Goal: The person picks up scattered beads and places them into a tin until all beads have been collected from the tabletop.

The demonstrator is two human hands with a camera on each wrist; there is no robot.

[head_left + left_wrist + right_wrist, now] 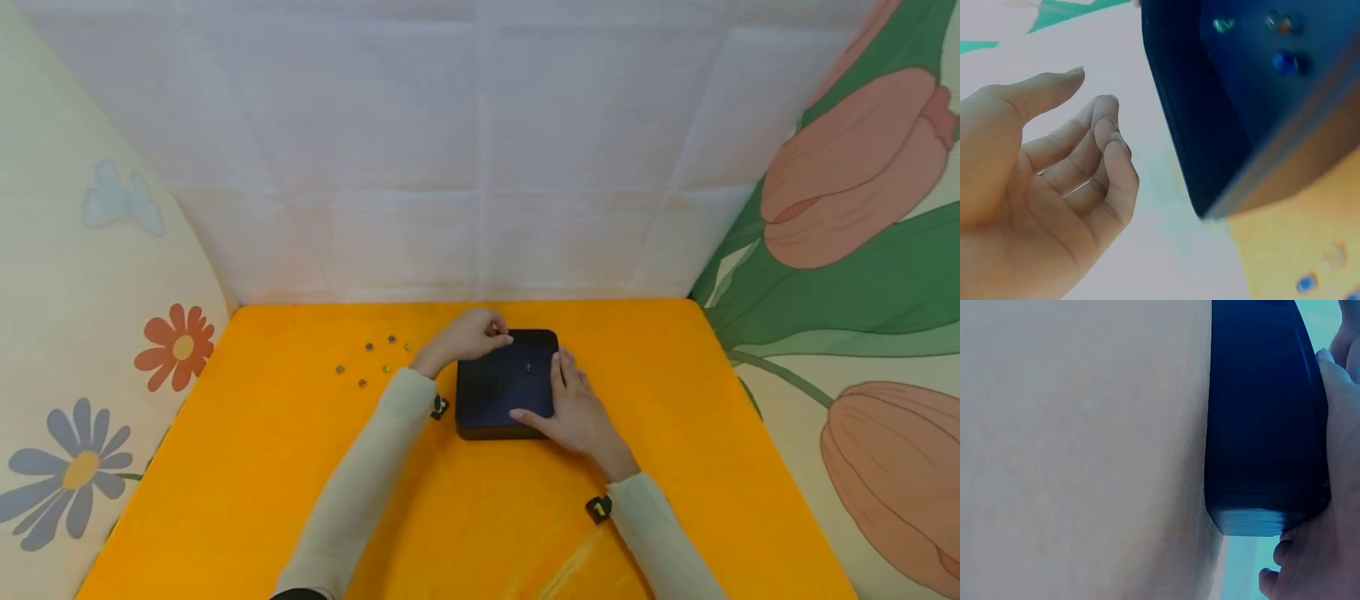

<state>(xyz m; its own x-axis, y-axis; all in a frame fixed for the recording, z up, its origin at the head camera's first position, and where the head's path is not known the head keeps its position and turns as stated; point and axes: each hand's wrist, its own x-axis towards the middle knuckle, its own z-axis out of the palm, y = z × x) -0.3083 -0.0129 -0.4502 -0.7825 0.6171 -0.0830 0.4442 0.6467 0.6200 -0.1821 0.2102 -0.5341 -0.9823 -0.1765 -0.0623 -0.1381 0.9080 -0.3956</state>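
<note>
A square black box (491,433) stands on the table, open side up. Three glass marbles lie in it in the left wrist view: a green one (1224,25), a blue one (1285,62) and a clear one (1278,22) with some orange. Over the box's far left corner is my left hand (467,336), its fingers loosely bent and nothing between them. My right hand (587,417) holds the box at its near right corner, fingers along the right side and thumb over the near edge. In the right wrist view the box wall hides part of that hand.
Several small marbles (362,383) lie scattered on the orange cloth (262,433) left of the box. A white sheet (465,167) hangs behind the table, with flower-patterned cloths (847,308) at both sides.
</note>
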